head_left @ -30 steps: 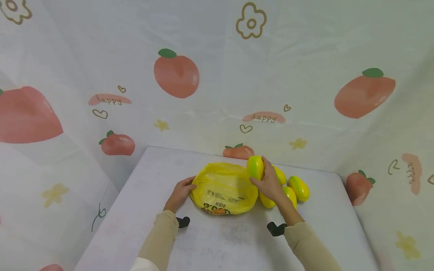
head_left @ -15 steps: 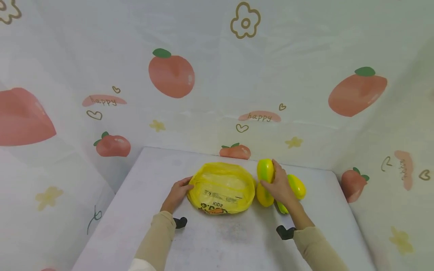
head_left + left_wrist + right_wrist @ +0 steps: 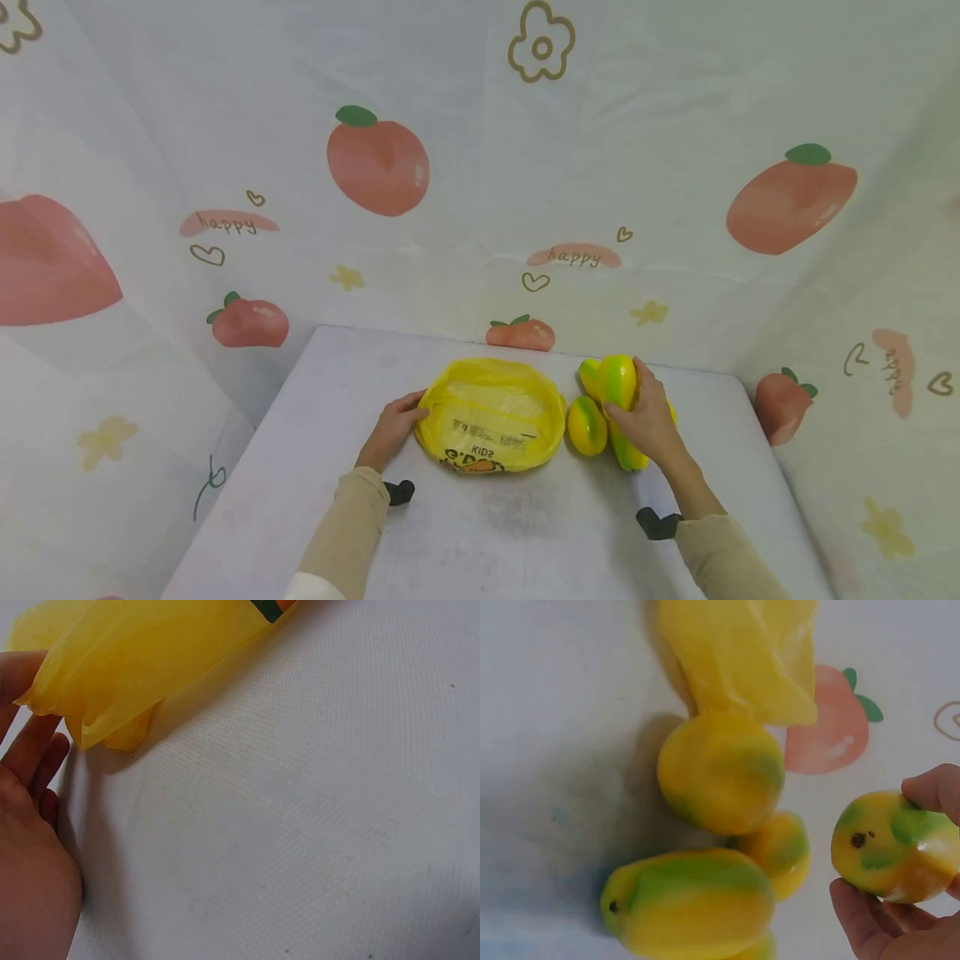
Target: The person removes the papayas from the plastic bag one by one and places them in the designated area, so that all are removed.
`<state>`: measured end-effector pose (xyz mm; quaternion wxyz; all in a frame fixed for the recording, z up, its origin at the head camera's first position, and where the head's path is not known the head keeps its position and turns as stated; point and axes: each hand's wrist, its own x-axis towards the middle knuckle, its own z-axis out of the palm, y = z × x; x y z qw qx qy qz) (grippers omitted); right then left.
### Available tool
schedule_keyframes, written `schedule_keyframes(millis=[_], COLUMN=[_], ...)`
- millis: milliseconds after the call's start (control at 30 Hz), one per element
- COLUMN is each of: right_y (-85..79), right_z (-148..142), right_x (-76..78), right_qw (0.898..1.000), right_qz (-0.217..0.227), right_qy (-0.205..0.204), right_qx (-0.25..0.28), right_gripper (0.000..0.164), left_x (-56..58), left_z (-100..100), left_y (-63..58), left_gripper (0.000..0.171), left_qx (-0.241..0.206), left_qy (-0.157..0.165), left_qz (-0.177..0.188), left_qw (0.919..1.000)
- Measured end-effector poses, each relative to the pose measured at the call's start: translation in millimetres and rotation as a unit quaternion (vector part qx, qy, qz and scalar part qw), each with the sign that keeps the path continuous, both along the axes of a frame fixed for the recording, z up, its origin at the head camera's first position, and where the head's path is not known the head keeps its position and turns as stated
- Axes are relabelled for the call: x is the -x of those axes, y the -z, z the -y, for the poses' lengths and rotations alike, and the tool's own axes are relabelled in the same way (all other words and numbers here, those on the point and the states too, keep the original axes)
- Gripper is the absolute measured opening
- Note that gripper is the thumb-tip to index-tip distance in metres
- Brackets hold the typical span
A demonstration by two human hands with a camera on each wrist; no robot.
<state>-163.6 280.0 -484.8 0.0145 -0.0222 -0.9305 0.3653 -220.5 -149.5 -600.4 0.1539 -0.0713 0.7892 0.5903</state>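
Note:
At the middle of the table in the head view lies a yellow plastic bag (image 3: 491,417), its mouth spread wide and dark print on its near side. My left hand (image 3: 390,429) pinches the left rim of the bag between thumb and fingers, as the left wrist view also shows. To the right of the bag, my right hand (image 3: 643,417) grips a yellow-green mango (image 3: 892,840), thumb on one side and fingers on the other. Beneath and beside this hand lie several more mangoes, one of them a mango (image 3: 587,427) close to the bag's right side.
The white table (image 3: 465,533) backs onto a white cloth (image 3: 450,275) printed with peaches, with more cloth at both sides. A black wrist mount (image 3: 657,524) sticks out from the right sleeve, and another black mount (image 3: 401,492) from the left.
My right hand has moved right, carrying the mango away from the bag's right rim to over the other mangoes. The left hand keeps its hold on the bag. The head view has shifted slightly.

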Motion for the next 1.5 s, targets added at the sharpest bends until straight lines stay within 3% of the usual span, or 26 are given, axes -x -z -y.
schedule_keyframes(millis=[600, 1367, 1500], right_y=[5.8, 32.5, 36.4], right_z=[-43.8, -81.0, -83.8], right_x=[-19.0, -43.0, -45.9], right_qw=[0.999, 0.994, 0.992], right_qz=[0.009, 0.004, 0.02], right_qy=[0.039, 0.105, 0.118], right_qx=[-0.012, -0.043, -0.046], right_gripper=[0.096, 0.093, 0.093], left_x=[2.1, 0.0, -0.1], left_z=[0.4, 0.0, -0.4], left_y=[1.2, 1.6, 0.3], left_gripper=[0.052, 0.051, 0.051], left_qx=[0.008, 0.018, 0.013], left_qy=[0.004, 0.005, 0.005], left_qz=[0.005, 0.003, 0.001], left_qw=[0.9999, 0.9998, 0.9999])
